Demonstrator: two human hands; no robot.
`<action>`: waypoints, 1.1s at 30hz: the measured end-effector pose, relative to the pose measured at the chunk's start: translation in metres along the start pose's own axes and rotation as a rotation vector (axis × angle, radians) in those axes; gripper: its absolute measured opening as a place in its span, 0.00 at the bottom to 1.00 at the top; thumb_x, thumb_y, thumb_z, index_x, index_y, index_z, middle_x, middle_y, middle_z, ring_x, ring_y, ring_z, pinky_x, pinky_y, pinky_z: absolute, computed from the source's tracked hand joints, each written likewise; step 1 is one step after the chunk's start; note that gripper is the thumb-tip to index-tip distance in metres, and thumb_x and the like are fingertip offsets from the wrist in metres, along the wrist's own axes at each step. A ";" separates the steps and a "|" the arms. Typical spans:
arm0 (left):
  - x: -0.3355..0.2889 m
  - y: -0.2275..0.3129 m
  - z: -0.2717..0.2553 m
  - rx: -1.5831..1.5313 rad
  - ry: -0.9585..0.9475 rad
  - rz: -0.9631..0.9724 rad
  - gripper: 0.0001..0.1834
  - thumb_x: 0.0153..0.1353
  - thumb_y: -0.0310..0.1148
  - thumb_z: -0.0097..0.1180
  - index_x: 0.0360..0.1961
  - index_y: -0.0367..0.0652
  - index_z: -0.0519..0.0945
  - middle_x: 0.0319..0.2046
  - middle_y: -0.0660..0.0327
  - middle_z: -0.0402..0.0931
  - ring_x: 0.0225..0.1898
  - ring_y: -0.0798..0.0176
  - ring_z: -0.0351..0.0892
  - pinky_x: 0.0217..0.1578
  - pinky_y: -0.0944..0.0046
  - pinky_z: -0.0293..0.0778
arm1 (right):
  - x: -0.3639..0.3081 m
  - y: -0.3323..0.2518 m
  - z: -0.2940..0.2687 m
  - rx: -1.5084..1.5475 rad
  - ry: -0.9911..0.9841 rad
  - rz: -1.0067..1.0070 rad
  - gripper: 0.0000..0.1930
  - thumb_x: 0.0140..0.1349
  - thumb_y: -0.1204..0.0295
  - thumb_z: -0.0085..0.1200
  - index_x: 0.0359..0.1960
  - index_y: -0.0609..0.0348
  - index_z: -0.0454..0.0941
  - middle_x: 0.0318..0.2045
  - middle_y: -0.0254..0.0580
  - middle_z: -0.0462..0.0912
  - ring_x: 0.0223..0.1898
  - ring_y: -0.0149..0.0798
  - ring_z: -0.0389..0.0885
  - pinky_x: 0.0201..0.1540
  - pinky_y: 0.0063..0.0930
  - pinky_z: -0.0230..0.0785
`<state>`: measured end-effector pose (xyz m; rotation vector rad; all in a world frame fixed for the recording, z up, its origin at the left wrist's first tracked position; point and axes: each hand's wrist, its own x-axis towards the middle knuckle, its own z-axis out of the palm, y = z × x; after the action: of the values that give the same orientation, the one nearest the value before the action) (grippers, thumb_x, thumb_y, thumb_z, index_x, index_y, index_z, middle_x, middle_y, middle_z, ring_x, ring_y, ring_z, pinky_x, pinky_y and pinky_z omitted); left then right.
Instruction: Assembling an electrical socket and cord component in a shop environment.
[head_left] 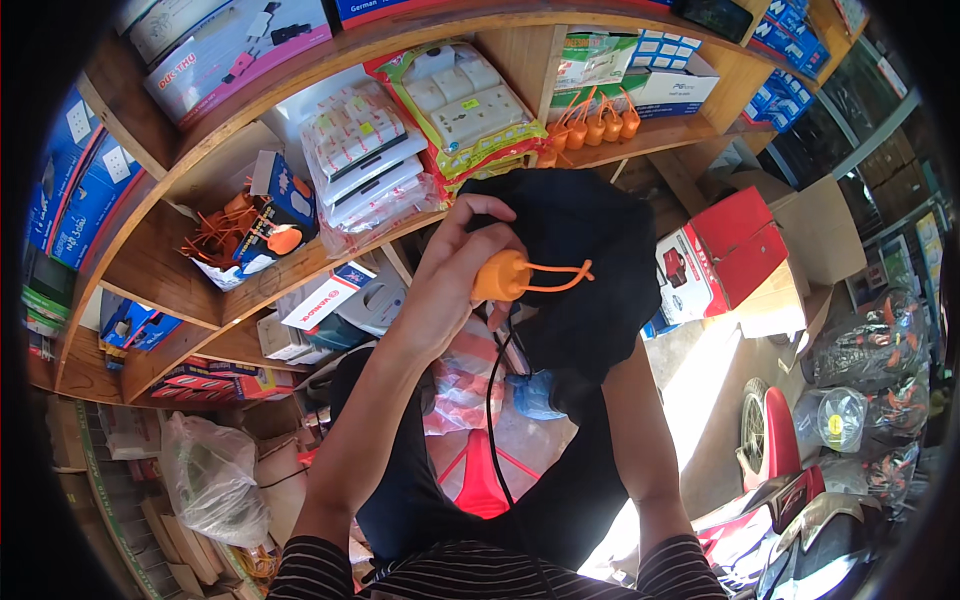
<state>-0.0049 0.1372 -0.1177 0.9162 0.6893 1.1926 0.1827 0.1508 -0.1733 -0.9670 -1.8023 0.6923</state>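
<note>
Plug: orange plug (500, 276) with a thin orange loop sticking out to the right, sitting in my left hand (455, 270) in front of the wooden shelves (300, 262).
Left hand: I am curling my fingers around the plug's body, thumb side toward me, gripping it firmly.
Cord: black cord (492, 400) is hanging straight down from under the plug toward my lap.
Right hand: I cannot tell how it is closed; it is hidden behind or inside the black bag (580, 270), with only the forearm showing below.
Bag: black bag is bunching up just right of the plug, touching it.
Step in hand: by my judgement, I am getting the plug and its cord into or out of the bag; which way I cannot tell.
Next move calls for: keeping the cord from snagging and the bag mouth held open.
Around: packs of white sockets (465, 105) and more orange plugs (595, 125) are lying on the shelves; a red box (725, 255) is standing to the right.
</note>
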 end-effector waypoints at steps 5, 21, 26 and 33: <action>-0.002 -0.008 0.007 0.256 -0.087 -0.022 0.10 0.69 0.36 0.57 0.37 0.40 0.76 0.26 0.65 0.77 0.26 0.76 0.76 0.24 0.74 0.72 | -0.008 0.031 0.024 0.896 0.130 0.558 0.33 0.55 0.70 0.68 0.63 0.59 0.68 0.58 0.46 0.75 0.56 0.39 0.78 0.60 0.34 0.71; -0.018 0.008 0.013 0.732 -0.280 -0.059 0.16 0.64 0.36 0.62 0.27 0.34 0.77 0.20 0.66 0.75 0.26 0.77 0.69 0.28 0.70 0.68 | -0.003 0.011 0.063 0.633 0.061 0.210 0.19 0.71 0.59 0.49 0.58 0.55 0.70 0.50 0.43 0.78 0.50 0.37 0.79 0.54 0.36 0.74; -0.025 0.002 0.018 0.777 -0.404 -0.101 0.16 0.64 0.37 0.64 0.27 0.34 0.79 0.21 0.63 0.77 0.26 0.77 0.72 0.27 0.69 0.69 | 0.005 0.004 0.056 0.656 0.075 0.232 0.18 0.70 0.59 0.51 0.54 0.56 0.72 0.48 0.42 0.79 0.48 0.37 0.80 0.52 0.36 0.74; -0.029 -0.013 0.028 0.797 -0.546 -0.182 0.17 0.66 0.40 0.60 0.31 0.33 0.80 0.25 0.60 0.81 0.26 0.72 0.77 0.29 0.68 0.72 | 0.010 -0.016 0.038 0.797 0.126 0.326 0.16 0.69 0.60 0.53 0.50 0.56 0.75 0.44 0.41 0.80 0.45 0.38 0.80 0.50 0.35 0.74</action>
<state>0.0177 0.1016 -0.1157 1.7171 0.7788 0.4333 0.1406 0.1497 -0.1709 -0.7232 -1.0921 1.3806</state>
